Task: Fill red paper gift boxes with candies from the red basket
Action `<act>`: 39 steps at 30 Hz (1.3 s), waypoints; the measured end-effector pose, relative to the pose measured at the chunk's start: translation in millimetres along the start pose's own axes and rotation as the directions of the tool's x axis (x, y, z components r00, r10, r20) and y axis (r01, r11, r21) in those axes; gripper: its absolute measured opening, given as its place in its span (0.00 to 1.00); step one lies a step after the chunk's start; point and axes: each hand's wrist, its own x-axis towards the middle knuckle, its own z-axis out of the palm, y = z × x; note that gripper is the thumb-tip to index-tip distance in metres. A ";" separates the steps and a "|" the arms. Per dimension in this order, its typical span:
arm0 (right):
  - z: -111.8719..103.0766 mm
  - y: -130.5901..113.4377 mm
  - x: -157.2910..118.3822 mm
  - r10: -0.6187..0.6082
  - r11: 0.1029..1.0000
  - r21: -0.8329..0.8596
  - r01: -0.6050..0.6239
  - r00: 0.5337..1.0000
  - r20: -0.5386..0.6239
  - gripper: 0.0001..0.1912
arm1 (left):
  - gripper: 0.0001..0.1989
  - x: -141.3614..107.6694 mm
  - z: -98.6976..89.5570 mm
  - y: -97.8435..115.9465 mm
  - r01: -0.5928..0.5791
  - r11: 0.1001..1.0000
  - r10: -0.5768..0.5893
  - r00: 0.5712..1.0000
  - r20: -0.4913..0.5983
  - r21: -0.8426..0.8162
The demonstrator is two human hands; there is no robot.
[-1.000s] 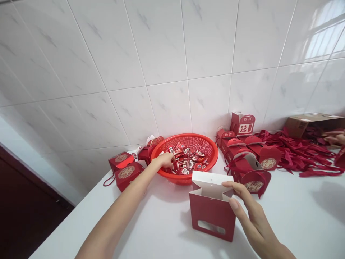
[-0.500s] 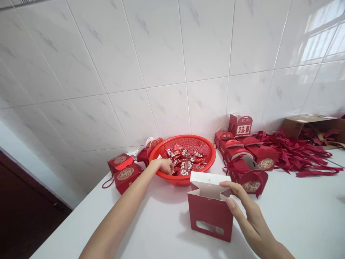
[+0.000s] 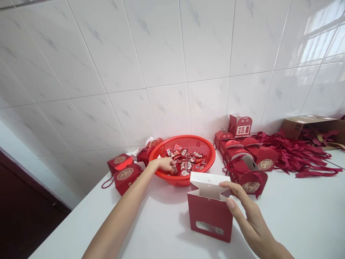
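A red plastic basket [image 3: 185, 139] holds several small wrapped candies [image 3: 188, 160]. My left hand [image 3: 166, 165] reaches over its left rim, fingers curled down among the candies; a wrapped piece shows at the fingertips. In front of the basket, a red paper box [image 3: 210, 216] stands upright with its top open, a white inner flap up and a clear window low on its front. My right hand [image 3: 249, 212] pinches the box's upper right edge between thumb and fingers.
Red gift boxes [image 3: 126, 176] sit left of the basket, and more boxes [image 3: 265, 158] stand at its right. Dark red ribbons [image 3: 299, 158] lie beside a cardboard box [image 3: 309, 120] at the far right. A tiled wall [image 3: 167, 108] backs the white table [image 3: 159, 223].
My left hand has shifted slightly within the basket, and a wrapped piece now shows at its fingertips. My right hand and the paper box have stayed put.
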 end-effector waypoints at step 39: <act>0.3 1.5 -0.2 0.032 0.999 0.010 -0.032 0.999 0.035 0.14 | 0.12 -125.9 -1.9 124.7 -0.565 0.441 0.456 0.810 -0.369 -0.697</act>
